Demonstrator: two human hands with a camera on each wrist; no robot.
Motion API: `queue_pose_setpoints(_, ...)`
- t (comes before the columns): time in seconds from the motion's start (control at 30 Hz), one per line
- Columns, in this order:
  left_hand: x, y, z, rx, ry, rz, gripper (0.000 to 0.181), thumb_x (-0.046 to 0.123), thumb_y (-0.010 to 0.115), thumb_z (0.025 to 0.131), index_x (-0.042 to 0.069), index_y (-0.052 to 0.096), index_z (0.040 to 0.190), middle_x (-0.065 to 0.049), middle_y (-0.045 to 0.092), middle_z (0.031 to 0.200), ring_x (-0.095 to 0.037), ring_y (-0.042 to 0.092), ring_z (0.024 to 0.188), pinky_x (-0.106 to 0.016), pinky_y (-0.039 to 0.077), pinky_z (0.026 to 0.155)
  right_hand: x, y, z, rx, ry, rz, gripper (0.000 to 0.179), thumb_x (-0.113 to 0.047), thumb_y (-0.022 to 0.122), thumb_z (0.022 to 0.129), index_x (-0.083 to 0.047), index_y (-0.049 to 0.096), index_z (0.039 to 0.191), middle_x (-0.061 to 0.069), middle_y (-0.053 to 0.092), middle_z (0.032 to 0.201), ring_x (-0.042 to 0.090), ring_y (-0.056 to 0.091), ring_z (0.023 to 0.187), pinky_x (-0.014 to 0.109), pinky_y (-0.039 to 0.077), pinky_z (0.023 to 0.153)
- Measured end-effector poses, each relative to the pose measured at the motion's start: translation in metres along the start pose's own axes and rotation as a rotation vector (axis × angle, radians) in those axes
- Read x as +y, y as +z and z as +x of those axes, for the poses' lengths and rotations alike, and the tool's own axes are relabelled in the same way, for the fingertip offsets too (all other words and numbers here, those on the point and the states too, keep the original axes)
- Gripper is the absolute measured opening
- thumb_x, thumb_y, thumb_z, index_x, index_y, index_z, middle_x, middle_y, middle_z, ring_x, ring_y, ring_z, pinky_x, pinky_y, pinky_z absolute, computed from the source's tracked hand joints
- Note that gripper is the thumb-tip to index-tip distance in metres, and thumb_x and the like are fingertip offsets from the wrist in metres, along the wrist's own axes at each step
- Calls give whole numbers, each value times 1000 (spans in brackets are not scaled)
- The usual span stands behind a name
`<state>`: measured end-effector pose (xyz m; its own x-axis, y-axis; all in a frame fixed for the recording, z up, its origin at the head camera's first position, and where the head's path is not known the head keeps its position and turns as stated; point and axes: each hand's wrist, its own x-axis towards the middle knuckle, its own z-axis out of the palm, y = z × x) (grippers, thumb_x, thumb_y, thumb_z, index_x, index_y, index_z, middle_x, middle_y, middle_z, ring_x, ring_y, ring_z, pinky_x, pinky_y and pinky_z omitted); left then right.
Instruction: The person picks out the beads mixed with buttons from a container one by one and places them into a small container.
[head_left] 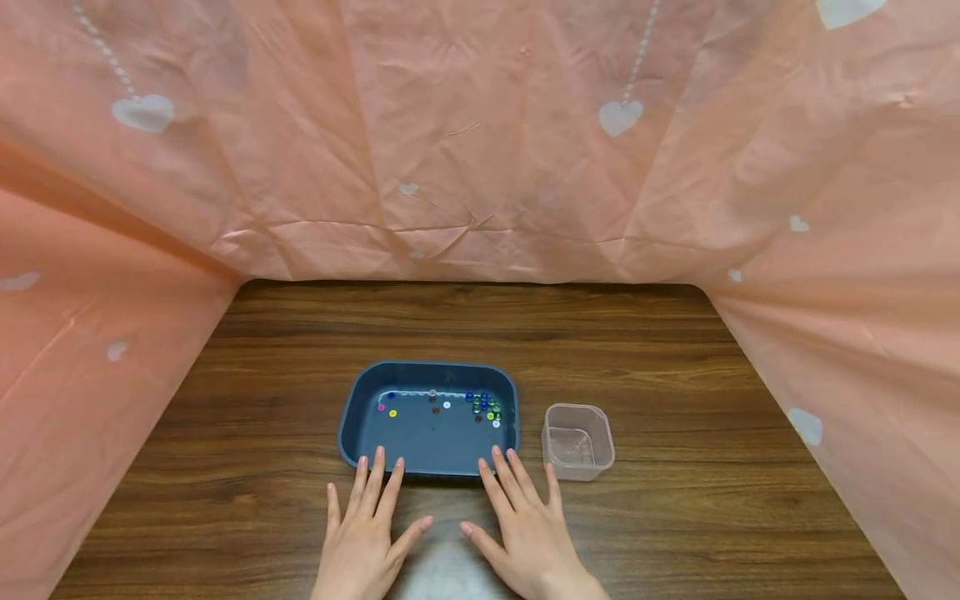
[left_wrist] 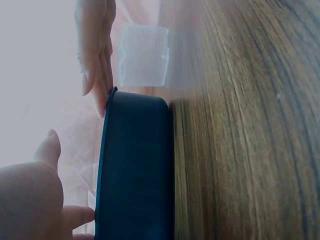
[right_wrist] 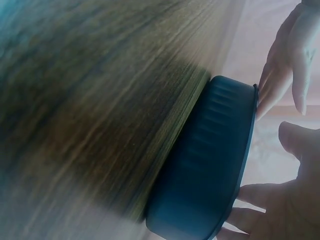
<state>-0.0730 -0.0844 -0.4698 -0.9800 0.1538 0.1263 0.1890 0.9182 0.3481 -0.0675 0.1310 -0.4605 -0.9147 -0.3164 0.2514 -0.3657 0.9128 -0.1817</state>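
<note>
A dark blue basin sits on the wooden table, with small buttons in several colours and a cluster of blue and green glass beads at its far right. My left hand is spread flat, palm down, its fingertips right at the near rim on the left. With fingers straight and apart, my right hand has its fingertips at the same rim on the right. Both wrist views show fingertips along the edge of the basin. Neither hand grips anything.
A clear plastic box stands on the table just right of the basin, close to my right little finger. Pink curtains with white hearts hang behind the table and along both sides.
</note>
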Motion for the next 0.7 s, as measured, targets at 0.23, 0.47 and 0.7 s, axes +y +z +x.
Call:
queue_pose_setpoints(0.23,3,-2,-2,-8,-2,13,74,62,48,82,19,36,141,-7,22,151,-32,18,138,-64,10,103,0,-4,-1,-74,27,25,70,-62,34,89,-15,36,141,2,24,150,22,21,138,60,10,104)
queue_pose_setpoints(0.47,5,-7,-1,-52,-16,10,75,64,45,83,19,34,142,-7,19,152,-32,15,139,-63,7,104,7,-12,-1,-69,58,85,71,-61,35,89,-16,31,143,-1,20,152,18,17,140,58,14,105)
queue_pose_setpoints(0.7,8,-11,3,-58,23,-11,74,63,45,84,18,33,142,-8,18,152,-31,15,139,-59,-1,107,24,-20,-1,-5,120,104,71,-58,42,88,-16,28,144,-3,18,152,15,16,140,55,12,107)
